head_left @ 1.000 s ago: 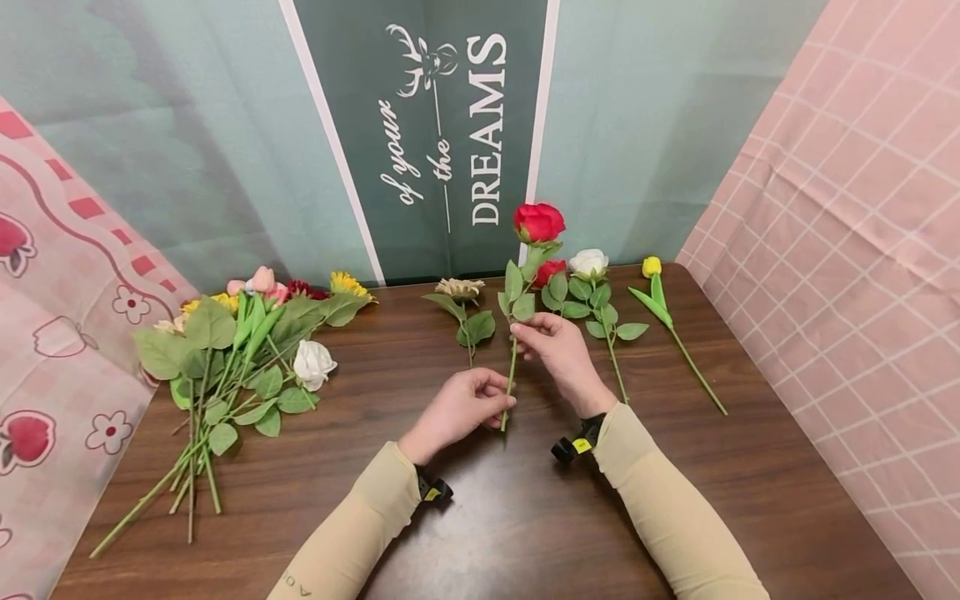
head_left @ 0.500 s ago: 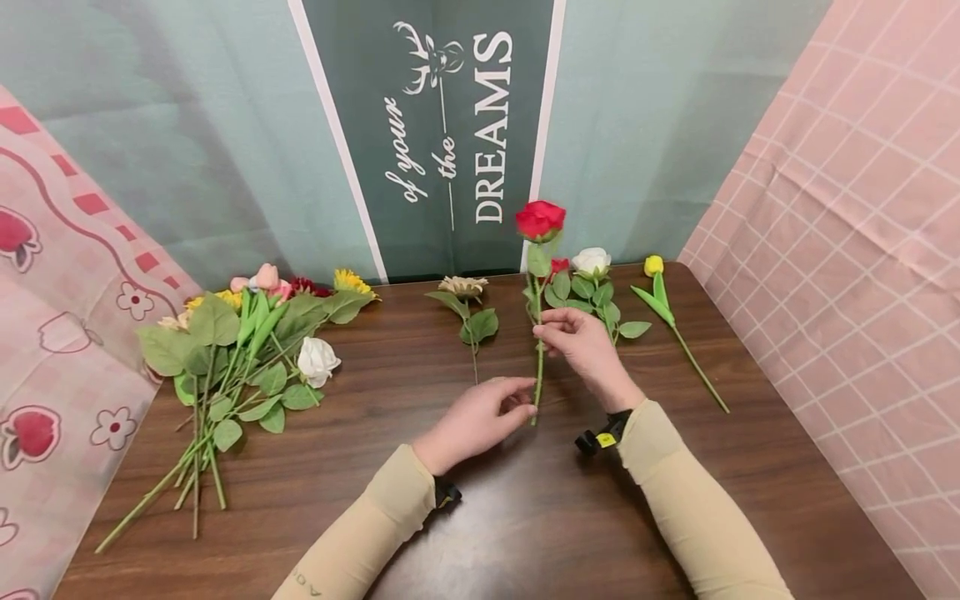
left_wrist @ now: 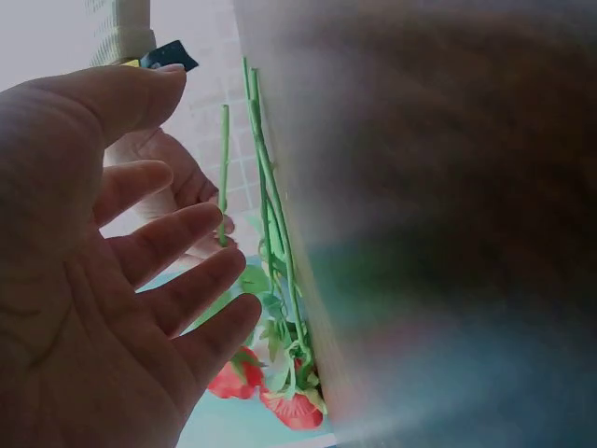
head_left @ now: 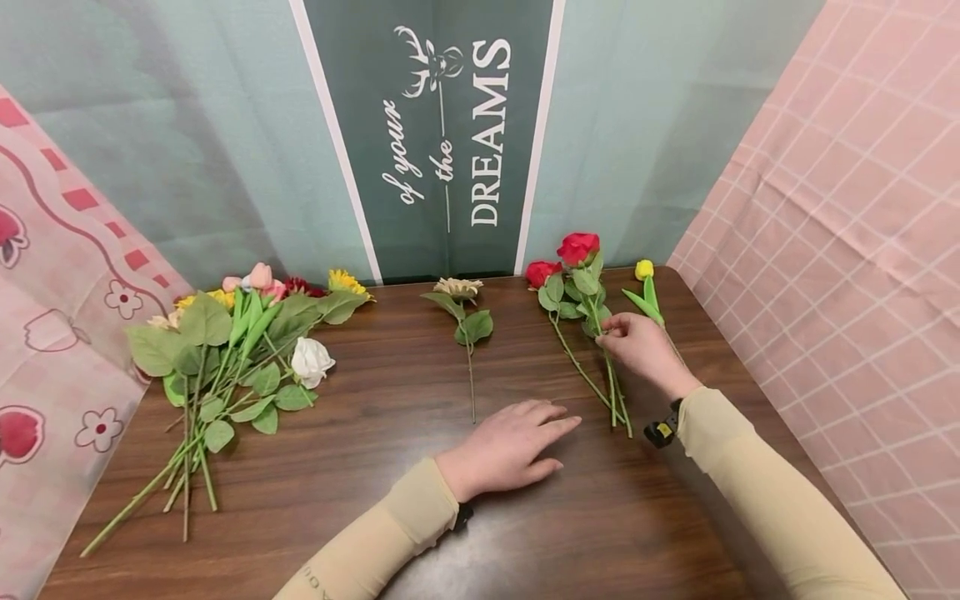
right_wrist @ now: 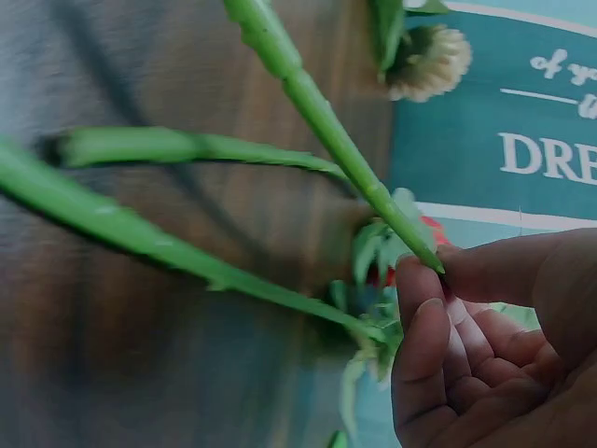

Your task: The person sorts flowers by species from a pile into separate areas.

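My right hand (head_left: pixel 637 350) sits right of centre in the head view, fingers curled, thumb and forefinger pinching the stem of a red rose (head_left: pixel 578 247). The right wrist view confirms the pinch: the green stem (right_wrist: pixel 336 131) runs down from the top of the frame into my fingertips (right_wrist: pixel 422 289). The rose's long axis runs from its bloom in the upper middle-right of the frame down toward the lower right, where the cut end lies near my wrist. It lies over or just beside a second red rose (head_left: pixel 540 272) and a leafy stem; I cannot tell whether it already rests on the table (head_left: pixel 375 533). A yellow tulip (head_left: pixel 643 269) lies just right of my knuckles.

My left hand (head_left: pixel 510 446) lies flat at lower centre, fingers straight and spread, holding nothing; the left wrist view shows the same open palm (left_wrist: pixel 84 308). It is apart from the rose stems, left of their cut ends, so the right hand is the nearer one. A beige flower (head_left: pixel 459 288) lies above it; a loose bunch (head_left: pixel 240 333) lies at the left.
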